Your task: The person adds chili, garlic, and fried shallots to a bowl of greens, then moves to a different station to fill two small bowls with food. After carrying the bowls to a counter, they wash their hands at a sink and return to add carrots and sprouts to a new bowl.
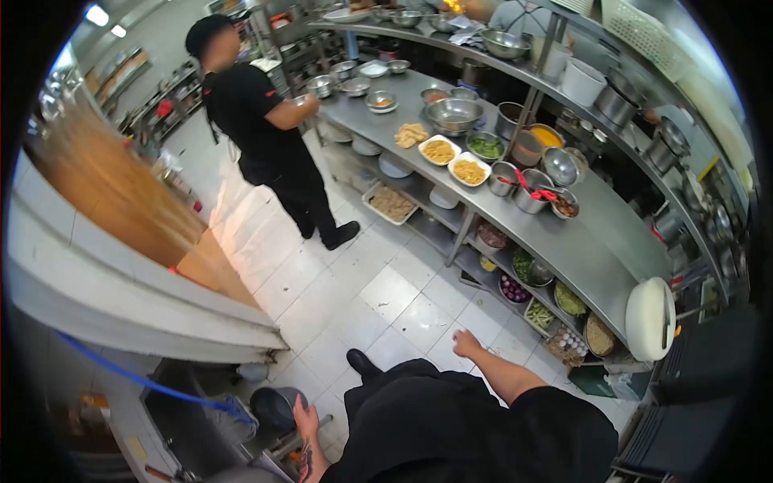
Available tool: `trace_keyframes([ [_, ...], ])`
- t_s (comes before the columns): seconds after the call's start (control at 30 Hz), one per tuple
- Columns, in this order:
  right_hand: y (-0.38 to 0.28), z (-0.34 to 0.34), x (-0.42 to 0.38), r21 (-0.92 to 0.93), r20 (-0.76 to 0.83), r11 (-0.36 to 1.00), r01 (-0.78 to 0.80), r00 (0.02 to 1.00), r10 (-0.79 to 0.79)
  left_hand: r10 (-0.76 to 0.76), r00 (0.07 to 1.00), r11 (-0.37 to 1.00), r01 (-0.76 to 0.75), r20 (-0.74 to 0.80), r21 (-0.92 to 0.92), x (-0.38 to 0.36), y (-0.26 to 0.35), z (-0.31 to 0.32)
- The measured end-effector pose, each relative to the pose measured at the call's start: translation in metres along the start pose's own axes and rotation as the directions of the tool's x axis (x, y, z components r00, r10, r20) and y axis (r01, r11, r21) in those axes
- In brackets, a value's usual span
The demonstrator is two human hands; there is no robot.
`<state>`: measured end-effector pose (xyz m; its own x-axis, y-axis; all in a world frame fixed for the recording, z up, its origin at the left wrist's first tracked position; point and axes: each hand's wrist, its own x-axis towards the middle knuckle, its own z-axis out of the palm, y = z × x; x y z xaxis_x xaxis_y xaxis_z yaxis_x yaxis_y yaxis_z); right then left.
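My left hand (304, 417) is low in the view, beside a dark bucket (278, 409); its fingers look loosely extended, with nothing visible in them. My right hand (466, 344) hangs over the white tiled floor (390, 291), fingers curled in and nothing seen inside. Beyond it stands a long steel counter (604, 233) bearing two white trays of yellow food (470, 170), a large steel bowl (455, 115), a bowl of green pieces (486, 146) and pots with red-handled utensils (531, 193).
A person in black (256, 121) stands at the counter's far end, one hand near a bowl. Lower shelves hold onions (513, 288) and eggs (566, 342). A white round tub (649, 318) stands at the right end. A blue hose (145, 378) crosses a sink at left.
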<state>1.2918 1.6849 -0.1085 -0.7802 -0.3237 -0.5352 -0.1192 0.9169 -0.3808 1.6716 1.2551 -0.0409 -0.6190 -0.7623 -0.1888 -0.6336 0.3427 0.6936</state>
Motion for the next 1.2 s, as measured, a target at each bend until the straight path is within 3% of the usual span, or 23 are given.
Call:
trace_keyframes([
  [0.07, 0.039, 0.001, -0.031, -0.012, 0.059, 0.99, -0.144, 0.988, 0.144, -0.11, 0.994, 0.964, 0.101, 0.024, 0.247, 0.021, -0.05, 0.024],
  [0.13, 0.091, 0.029, -0.046, -0.084, 0.01, 0.966, -0.246, 0.969, 0.248, -0.35, 0.934, 0.913, 0.323, 0.072, 0.249, 0.029, -0.054, 0.032],
  [0.2, 0.131, 0.046, -0.058, -0.074, 0.027, 0.888, -0.453, 0.889, 0.456, -0.379, 0.914, 0.909, 0.338, 0.146, 0.244, 0.033, -0.039, 0.032],
  [0.27, 0.202, 0.103, -0.042, -0.185, -0.107, 0.829, -0.528, 0.849, 0.517, -0.411, 0.886, 0.901, 0.359, 0.216, 0.242, 0.052, -0.041, 0.032],
  [0.3, 0.178, 0.083, -0.047, -0.183, -0.108, 0.826, -0.533, 0.846, 0.522, -0.411, 0.872, 0.891, 0.322, 0.267, 0.319, 0.064, -0.067, 0.042],
  [0.37, 0.12, 0.021, -0.061, -0.171, 0.067, 0.813, -0.557, 0.816, 0.574, -0.455, 0.825, 0.856, 0.302, 0.335, 0.42, 0.097, -0.1, 0.056],
  [0.4, 0.106, 0.01, -0.047, -0.165, 0.067, 0.81, -0.562, 0.813, 0.578, -0.45, 0.826, 0.857, 0.294, 0.339, 0.423, 0.12, -0.103, 0.058],
  [0.47, 0.083, -0.002, -0.022, -0.231, 0.199, 0.877, -0.422, 0.861, 0.467, -0.34, 0.867, 0.924, 0.234, 0.366, 0.302, 0.168, -0.108, 0.054],
  [0.53, 0.037, -0.029, 0.003, -0.027, 0.116, 0.882, -0.47, 0.875, 0.47, -0.207, 0.886, 0.939, 0.06, 0.416, 0.338, 0.233, -0.104, 0.047],
  [0.6, 0.014, -0.04, 0.033, 0.132, -0.073, 0.932, -0.336, 0.935, 0.347, -0.072, 0.935, 0.944, -0.049, 0.349, 0.326, 0.3, -0.092, 0.044],
  [0.63, 0.003, -0.044, 0.05, 0.169, -0.146, 0.945, -0.281, 0.941, 0.306, -0.09, 0.935, 0.94, -0.034, 0.343, 0.339, 0.328, -0.074, 0.032],
  [0.67, -0.008, -0.047, 0.064, 0.2, -0.218, 0.955, -0.22, 0.94, 0.263, -0.11, 0.936, 0.936, -0.016, 0.335, 0.352, 0.353, -0.012, 0.009],
  [0.7, -0.024, -0.053, 0.071, 0.202, -0.214, 0.954, -0.223, 0.94, 0.265, -0.174, 0.933, 0.936, 0.058, 0.315, 0.347, 0.388, -0.007, 0.008],
  [0.77, -0.052, -0.068, 0.088, 0.396, -0.173, 0.894, -0.21, 0.939, 0.298, -0.051, 0.967, 0.993, 0.022, 0.25, 0.119, 0.452, -0.001, 0.005],
  [0.83, -0.057, -0.064, 0.114, 0.38, -0.089, 0.893, -0.24, 0.952, 0.293, 0.039, 0.988, 0.996, -0.051, 0.148, 0.078, 0.479, 0.034, -0.006],
  [0.93, -0.048, -0.05, 0.131, 0.275, 0.063, 0.887, -0.369, 0.928, 0.367, 0.043, 0.994, 0.99, -0.055, 0.098, 0.128, 0.474, 0.093, -0.025],
  [0.97, -0.034, -0.034, 0.14, 0.112, 0.155, 0.912, -0.396, 0.913, 0.377, 0.035, 0.996, 0.991, -0.045, 0.082, 0.124, 0.459, 0.113, -0.035],
  [1.0, -0.02, -0.022, 0.154, -0.043, 0.236, 0.914, -0.403, 0.885, 0.401, -0.094, 0.981, 0.985, 0.066, 0.173, 0.158, 0.442, 0.14, -0.039],
  [1.03, -0.022, -0.025, 0.163, -0.028, 0.226, 0.917, -0.398, 0.891, 0.394, -0.209, 0.943, 0.967, 0.159, 0.26, 0.201, 0.443, 0.158, -0.042],
  [1.1, -0.036, -0.026, 0.169, -0.135, 0.206, 0.852, -0.505, 0.827, 0.523, -0.008, 0.958, 0.953, -0.079, 0.286, 0.292, 0.473, 0.051, -0.002],
  [1.13, -0.047, -0.031, 0.165, -0.115, 0.196, 0.847, -0.518, 0.825, 0.531, -0.013, 0.933, 0.932, -0.118, 0.359, 0.342, 0.465, 0.046, -0.003],
  [1.17, -0.081, -0.058, 0.151, 0.176, 0.128, 0.798, -0.577, 0.817, 0.563, -0.131, 0.87, 0.898, -0.098, 0.474, 0.428, 0.461, 0.042, -0.004],
  [1.2, -0.108, -0.073, 0.14, 0.454, 0.07, 0.69, -0.564, 0.795, 0.603, -0.012, 0.755, 0.823, -0.365, 0.656, 0.434, 0.495, -0.042, 0.025],
])
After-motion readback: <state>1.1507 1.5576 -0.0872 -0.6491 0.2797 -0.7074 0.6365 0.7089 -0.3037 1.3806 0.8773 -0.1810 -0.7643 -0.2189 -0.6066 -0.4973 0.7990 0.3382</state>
